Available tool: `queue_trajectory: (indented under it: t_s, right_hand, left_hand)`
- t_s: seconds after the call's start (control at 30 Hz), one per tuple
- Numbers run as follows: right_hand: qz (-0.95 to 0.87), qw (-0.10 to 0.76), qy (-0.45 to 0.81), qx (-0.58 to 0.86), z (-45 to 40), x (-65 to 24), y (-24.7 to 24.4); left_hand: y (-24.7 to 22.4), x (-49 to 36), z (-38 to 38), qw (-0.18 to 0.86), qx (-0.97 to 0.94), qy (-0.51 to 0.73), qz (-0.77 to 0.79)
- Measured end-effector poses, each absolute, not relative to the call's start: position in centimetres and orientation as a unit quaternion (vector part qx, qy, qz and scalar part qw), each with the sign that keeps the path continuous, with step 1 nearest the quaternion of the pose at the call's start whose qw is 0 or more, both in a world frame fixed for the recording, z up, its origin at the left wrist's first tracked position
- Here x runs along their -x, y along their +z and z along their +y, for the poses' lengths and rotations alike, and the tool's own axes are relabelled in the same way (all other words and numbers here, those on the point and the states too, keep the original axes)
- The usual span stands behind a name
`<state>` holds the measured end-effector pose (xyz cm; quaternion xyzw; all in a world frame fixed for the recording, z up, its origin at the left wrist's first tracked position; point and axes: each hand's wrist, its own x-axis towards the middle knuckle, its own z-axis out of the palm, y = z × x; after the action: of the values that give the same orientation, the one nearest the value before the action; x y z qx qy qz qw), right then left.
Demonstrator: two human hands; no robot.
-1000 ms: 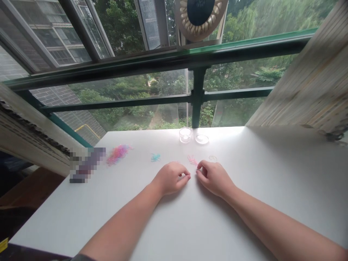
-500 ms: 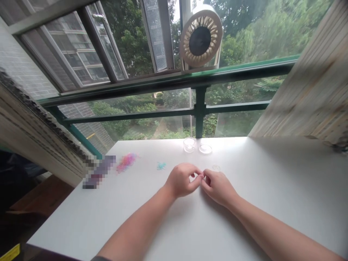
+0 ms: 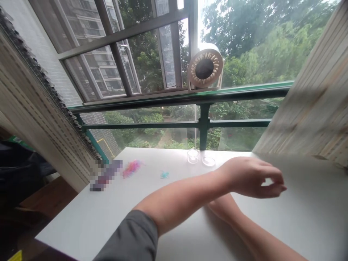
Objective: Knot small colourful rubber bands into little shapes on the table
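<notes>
White table [image 3: 108, 217], left arm [image 3: 185, 199] crosswise over right arm [image 3: 258, 232].

Tabletop [image 3: 78, 226]: plain wht, greyer twd R.
Loose pile [image 3: 131, 168]: mostly pink, w/ purple, blue & orange flecks.
Small cluster [image 3: 164, 175]: turq.
Round container [image 3: 193, 156]: clr, colourless.
Flat disc [image 3: 208, 161]: clr.
Sleeve [image 3: 132, 235]: dk grey, plain.
Fan [image 3: 205, 69]: wht housing, gold-cream radial pattern, blk centre.
Railing [image 3: 203, 123]: dk grn.
Window frame [image 3: 116, 38]: grey-brn.
L curtain [image 3: 35, 119]: beige w/ dk dashed stripes, blk trim.
R curtain [image 3: 307, 108]: off-wht, tan & grey streaks.
Pixelated patch [image 3: 106, 175]: purple, maroon, dk grey.
</notes>
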<state>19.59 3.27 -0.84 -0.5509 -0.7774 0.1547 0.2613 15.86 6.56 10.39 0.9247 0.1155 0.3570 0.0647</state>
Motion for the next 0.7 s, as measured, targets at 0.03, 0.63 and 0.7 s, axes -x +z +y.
queue_trajectory:
  t_s: [0.03,0.63,0.7]
  right_hand:
    - [-0.781,0.254,0.145,0.552,3.4,-19.6,-1.2]
    - [-0.782,0.186,0.191,0.563,3.6,-19.7,-1.1]
    - [-0.782,0.181,0.193,0.565,3.7,-19.8,-1.2]
  left_hand:
    - [9.7,-15.1,7.0,0.033,-0.941,0.322,0.102]
    - [0.8,11.2,5.8,0.037,-0.728,0.424,0.537]
    - [1.2,12.2,6.3,0.030,-0.709,0.409,0.573]
